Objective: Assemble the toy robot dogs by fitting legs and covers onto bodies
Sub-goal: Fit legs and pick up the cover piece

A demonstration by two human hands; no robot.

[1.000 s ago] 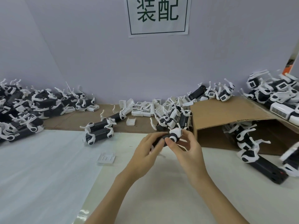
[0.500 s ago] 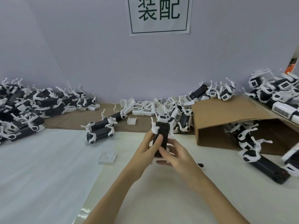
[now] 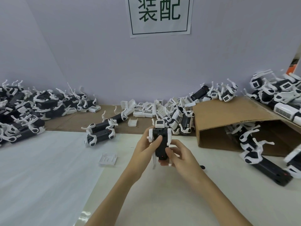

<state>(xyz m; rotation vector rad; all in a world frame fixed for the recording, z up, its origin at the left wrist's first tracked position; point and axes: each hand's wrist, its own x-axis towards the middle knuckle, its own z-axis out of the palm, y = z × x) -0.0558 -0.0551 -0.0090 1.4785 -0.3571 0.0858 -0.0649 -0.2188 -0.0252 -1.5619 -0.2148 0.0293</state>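
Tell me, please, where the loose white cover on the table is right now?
The cover lies flat on the table, left of the left hand, in front of the two dogs.

A small toy-assembly workstation in a factory or workshop. A paper sign [image 3: 160, 15] with two green Chinese characters hangs on the plain lilac partition wall [image 3: 97, 62] at 12 o'clock. The counter [image 3: 162, 201] carries heaps of identical black-and-white robot dogs [image 3: 24, 111] at 10 o'clock, loose white covers [image 3: 146, 110] at 12, and a tipped cardboard box [image 3: 236, 121] spilling more dogs at 2 o'clock.
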